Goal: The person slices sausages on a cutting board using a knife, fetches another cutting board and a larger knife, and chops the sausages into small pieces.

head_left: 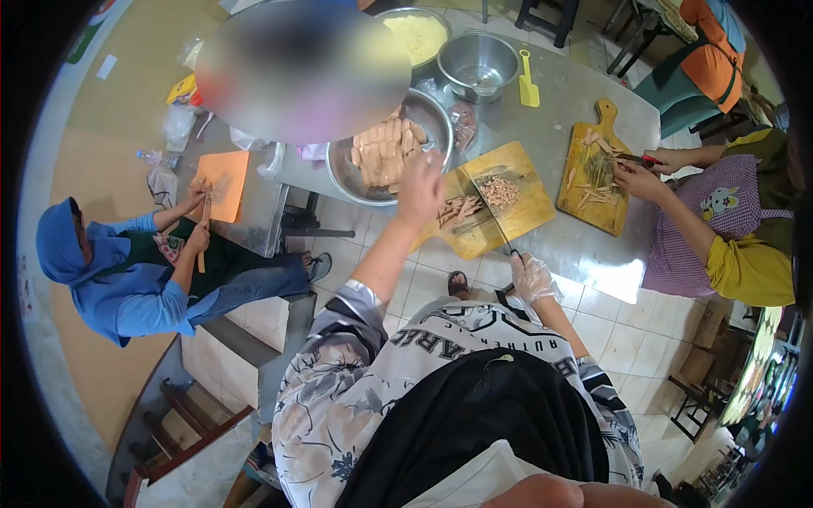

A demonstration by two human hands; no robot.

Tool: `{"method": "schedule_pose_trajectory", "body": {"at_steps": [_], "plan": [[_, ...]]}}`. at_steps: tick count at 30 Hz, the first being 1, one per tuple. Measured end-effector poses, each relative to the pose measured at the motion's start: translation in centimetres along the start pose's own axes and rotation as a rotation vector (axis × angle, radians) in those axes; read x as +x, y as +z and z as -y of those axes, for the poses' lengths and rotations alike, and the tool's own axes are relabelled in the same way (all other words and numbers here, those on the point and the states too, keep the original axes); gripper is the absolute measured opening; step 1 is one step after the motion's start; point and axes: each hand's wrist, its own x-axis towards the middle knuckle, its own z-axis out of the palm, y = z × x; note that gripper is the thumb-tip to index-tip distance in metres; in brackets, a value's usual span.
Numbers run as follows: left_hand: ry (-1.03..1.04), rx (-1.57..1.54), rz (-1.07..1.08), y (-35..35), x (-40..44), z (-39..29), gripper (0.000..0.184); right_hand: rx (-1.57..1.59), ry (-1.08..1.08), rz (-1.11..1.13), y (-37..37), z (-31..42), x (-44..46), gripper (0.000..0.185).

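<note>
My bare left hand [419,190] reaches over the near right rim of a metal bowl [340,179] of sausages [383,151]. Its fingers point toward the sausages, and I see nothing held in them. In a clear plastic glove, my right hand [532,278] is closed on the handle of a knife [489,206]. The blade lies across a wooden cutting board [527,182]. Small diced sausage pieces [498,192] are on the blade's right side, and sausage strips [458,212] are on its left.
A metal pot [478,66], a yellow scraper [528,80] and a bowl of pale yellow food [417,38] stand farther back. At right, a co-worker cuts on another wooden board [590,182]. At left, another co-worker works at an orange board [224,188]. A blurred area hides the back.
</note>
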Motion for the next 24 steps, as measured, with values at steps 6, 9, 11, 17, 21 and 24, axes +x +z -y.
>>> {"method": "schedule_pose_trajectory", "body": {"at_steps": [6,9,11,17,21,24], "plan": [[-0.066,0.429,0.488,0.4,4.7,5.8,0.059,-0.009,0.021,0.002,0.1,0.2,0.0,0.039],[-0.04,0.525,0.785,0.8,6.8,7.1,0.059,0.007,0.045,0.018,-0.7,0.6,-0.4,0.039],[-0.026,0.57,0.86,0.8,8.0,7.0,0.051,0.026,0.036,0.071,-1.7,1.4,-1.0,0.038],[-0.016,0.484,0.725,3.9,7.1,10.7,0.03,0.07,0.05,0.076,-1.2,0.4,-0.6,0.039],[-0.076,0.261,0.488,3.0,7.8,10.0,0.021,0.123,0.075,0.132,-1.1,-0.4,0.1,0.038],[-0.212,-0.027,0.243,2.9,9.2,8.5,0.019,0.152,0.037,0.152,-0.8,-1.3,0.5,0.037]]}}
